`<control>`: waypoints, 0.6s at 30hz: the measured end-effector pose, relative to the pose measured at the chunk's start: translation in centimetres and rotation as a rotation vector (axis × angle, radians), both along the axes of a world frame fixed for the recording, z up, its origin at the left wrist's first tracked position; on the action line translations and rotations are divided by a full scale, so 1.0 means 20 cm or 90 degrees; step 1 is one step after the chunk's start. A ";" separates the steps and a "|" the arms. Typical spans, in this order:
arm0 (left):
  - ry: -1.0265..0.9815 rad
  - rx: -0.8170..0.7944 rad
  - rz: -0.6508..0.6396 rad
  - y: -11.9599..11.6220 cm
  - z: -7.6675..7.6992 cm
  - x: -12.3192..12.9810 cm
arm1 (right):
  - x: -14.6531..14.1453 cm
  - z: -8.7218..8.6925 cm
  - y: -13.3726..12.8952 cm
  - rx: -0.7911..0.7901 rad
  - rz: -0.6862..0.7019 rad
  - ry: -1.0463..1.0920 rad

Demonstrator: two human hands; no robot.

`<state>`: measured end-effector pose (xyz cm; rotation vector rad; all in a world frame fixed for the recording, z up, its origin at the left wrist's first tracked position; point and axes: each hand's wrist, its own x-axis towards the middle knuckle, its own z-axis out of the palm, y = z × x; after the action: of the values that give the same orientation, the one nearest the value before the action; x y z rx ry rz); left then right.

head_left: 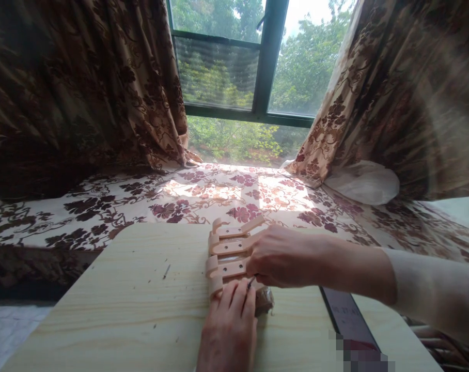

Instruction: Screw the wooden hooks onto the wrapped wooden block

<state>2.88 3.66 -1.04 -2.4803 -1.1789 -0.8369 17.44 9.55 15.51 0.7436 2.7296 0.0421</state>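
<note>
Pinkish plastic pieces (229, 247) with dark fasteners sit in a row mid-table, on the pale wood tabletop (122, 310). Left hand (229, 330): fingers slightly spread, pressed on the near pieces. Right hand (275, 256): curled closed over their right ends; pinched item can't be told. Step looks like close handwork at the nearer pieces; next move likely calls for steady left-hand pressure. Thin dark bit (251, 282) between hands unclear; phone (350, 315) partly pixelated.

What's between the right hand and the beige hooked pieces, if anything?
Nothing visible: the right hand is already over the right ends of the beige hooked pieces. The left hand covers part of the near end, just beside it. The dark flat device lies off to the right.
</note>
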 end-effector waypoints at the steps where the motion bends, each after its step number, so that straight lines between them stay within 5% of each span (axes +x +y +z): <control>1: 0.001 0.001 -0.003 0.00 0.00 0.00 | -0.01 -0.01 0.00 0.000 0.002 0.002; 11: -0.034 -0.007 -0.025 -0.01 0.04 0.00 | -0.07 -0.04 0.08 0.016 -0.089 -0.002; 18: -0.003 -0.001 -0.021 -0.01 0.04 0.00 | -0.05 0.02 0.04 0.015 -0.035 0.003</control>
<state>2.79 3.40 -0.28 -2.5081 -1.1431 -0.8507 16.37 10.28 15.81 0.8271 2.7163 0.0596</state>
